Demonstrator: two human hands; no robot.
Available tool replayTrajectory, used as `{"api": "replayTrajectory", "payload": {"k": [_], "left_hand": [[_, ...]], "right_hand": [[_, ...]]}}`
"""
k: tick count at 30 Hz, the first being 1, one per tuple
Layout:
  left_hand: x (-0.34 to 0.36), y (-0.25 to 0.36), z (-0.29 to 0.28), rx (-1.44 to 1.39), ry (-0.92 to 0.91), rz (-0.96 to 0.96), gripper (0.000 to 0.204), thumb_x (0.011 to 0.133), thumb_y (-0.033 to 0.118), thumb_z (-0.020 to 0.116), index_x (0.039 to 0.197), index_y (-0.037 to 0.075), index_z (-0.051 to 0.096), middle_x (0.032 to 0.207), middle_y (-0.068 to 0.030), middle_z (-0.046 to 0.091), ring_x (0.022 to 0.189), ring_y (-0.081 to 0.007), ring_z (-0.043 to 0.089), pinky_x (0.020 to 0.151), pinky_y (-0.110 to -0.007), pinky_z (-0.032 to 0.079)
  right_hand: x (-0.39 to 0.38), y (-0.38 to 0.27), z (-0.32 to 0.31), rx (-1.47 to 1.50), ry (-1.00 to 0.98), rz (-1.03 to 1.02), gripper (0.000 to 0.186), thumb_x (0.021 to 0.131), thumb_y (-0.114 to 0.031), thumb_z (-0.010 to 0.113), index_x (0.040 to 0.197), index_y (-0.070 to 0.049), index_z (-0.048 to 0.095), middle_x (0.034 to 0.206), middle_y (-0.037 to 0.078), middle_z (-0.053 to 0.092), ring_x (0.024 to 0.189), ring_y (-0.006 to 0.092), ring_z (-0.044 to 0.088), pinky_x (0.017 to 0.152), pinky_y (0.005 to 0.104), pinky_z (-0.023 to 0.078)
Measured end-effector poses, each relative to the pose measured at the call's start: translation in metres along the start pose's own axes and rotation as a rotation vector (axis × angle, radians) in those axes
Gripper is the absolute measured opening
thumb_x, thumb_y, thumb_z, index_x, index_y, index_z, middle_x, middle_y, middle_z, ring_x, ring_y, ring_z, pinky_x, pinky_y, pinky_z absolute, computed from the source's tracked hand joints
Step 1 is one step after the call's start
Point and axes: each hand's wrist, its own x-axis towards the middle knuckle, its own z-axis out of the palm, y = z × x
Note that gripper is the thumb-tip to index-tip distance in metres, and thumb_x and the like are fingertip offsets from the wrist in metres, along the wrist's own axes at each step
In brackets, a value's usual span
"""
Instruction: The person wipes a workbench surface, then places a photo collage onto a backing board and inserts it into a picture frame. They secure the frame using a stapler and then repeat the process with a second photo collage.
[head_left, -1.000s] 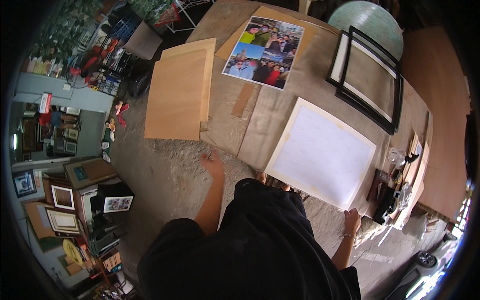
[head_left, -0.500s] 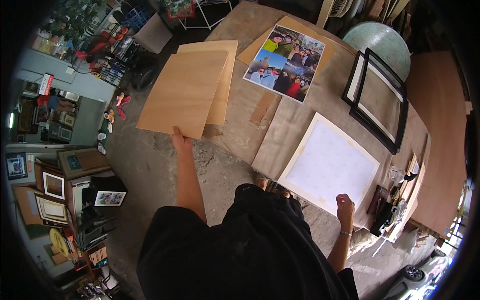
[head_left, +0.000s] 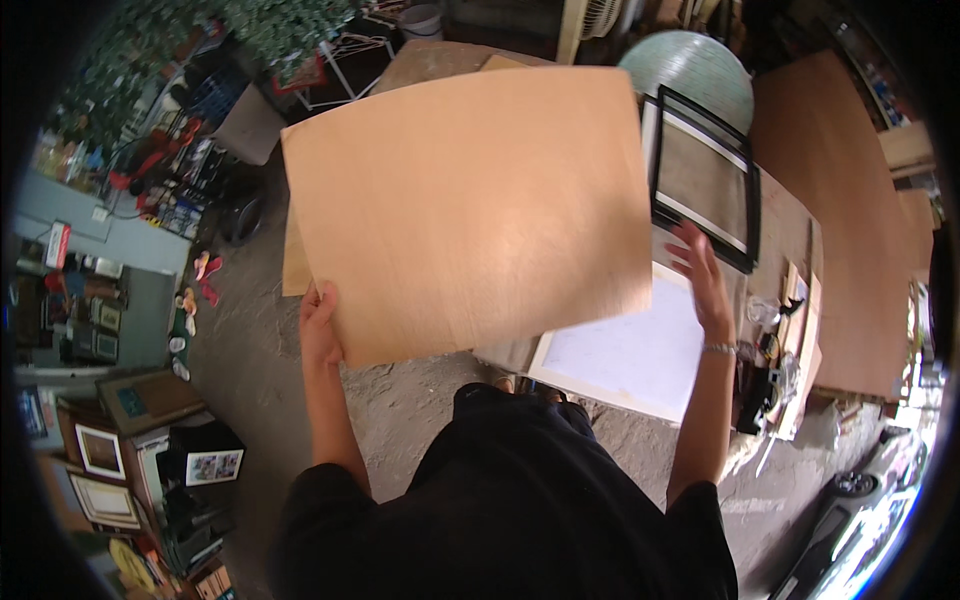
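My left hand (head_left: 320,325) is closed on the lower left edge of a thin plywood board (head_left: 470,220), held tilted up in front of me over the worktable. Behind its left side a strip of a second brown board (head_left: 297,262) shows. My right hand (head_left: 703,275) is raised, fingers apart and empty, just off the plywood's right edge. Below it on the table lies a white panel with a cream border (head_left: 630,360), partly covered by the plywood. Two black picture frames (head_left: 705,175), one overlapping the other, rest beyond my right hand.
A round glass-like disc (head_left: 690,75) stands at the table's far end. Wood strips and small tools (head_left: 775,370) lie along the right edge, beside a large brown sheet (head_left: 840,220). Framed pictures (head_left: 105,450) stack at the left; a car (head_left: 850,510) is at lower right.
The plywood has swung right and closer to me, now hiding the printed photo collage. My right hand has risen from the white panel's edge and its fingers have spread.
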Motion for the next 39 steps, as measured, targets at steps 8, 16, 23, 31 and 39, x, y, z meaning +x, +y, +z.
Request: {"api": "replayTrajectory", "payload": {"k": [8,16,23,31,39], "left_hand": [[0.035,-0.017,0.055,0.196,-0.143,0.069,0.036,0.101,0.025,0.055,0.128,0.002,0.051,0.113,-0.0015,0.061,0.101,-0.0116,0.055,0.089,-0.027,0.045],[0.063,-0.006,0.087,0.214,-0.312,-0.017,0.023,0.101,0.025,0.054,0.111,0.004,0.057,0.103,0.0014,0.060,0.093,-0.0069,0.052,0.084,-0.024,0.043],[0.110,0.031,0.093,0.840,-0.448,-0.092,0.029,0.101,0.029,0.054,0.099,0.003,0.065,0.074,-0.0004,0.064,0.065,-0.0109,0.057,0.066,-0.025,0.046],[0.104,0.012,0.129,0.289,-0.520,-0.147,0.053,0.104,0.043,0.040,0.111,-0.004,0.063,0.099,-0.0100,0.072,0.083,-0.0157,0.069,0.068,-0.027,0.053],[0.065,-0.032,0.178,0.522,-0.301,0.000,0.027,0.093,0.012,0.065,0.118,0.007,0.053,0.079,0.0038,0.060,0.065,-0.0020,0.054,0.051,-0.018,0.042]], "right_hand": [[-0.031,0.045,-0.005,0.278,0.058,0.049,0.021,0.104,-0.023,0.051,0.112,-0.005,0.057,0.088,-0.004,0.061,0.075,0.0018,0.053,0.067,0.0190,0.044],[-0.085,0.069,-0.010,0.326,0.243,0.103,0.018,0.103,-0.023,0.052,0.101,-0.007,0.060,0.076,-0.006,0.059,0.066,0.0006,0.049,0.057,0.0187,0.039],[-0.106,0.037,-0.036,-0.061,0.423,0.106,0.019,0.098,-0.021,0.060,0.091,-0.004,0.066,0.064,-0.004,0.059,0.059,0.0024,0.052,0.053,0.0194,0.039],[-0.129,0.036,-0.091,0.335,0.237,0.025,0.040,0.104,-0.033,0.047,0.110,0.004,0.062,0.089,0.010,0.070,0.074,0.0096,0.064,0.062,0.0230,0.048],[-0.118,0.104,-0.114,0.317,0.217,0.162,0.017,0.099,-0.012,0.056,0.113,-0.005,0.051,0.089,0.000,0.065,0.070,0.0040,0.055,0.061,0.0205,0.045]]}}
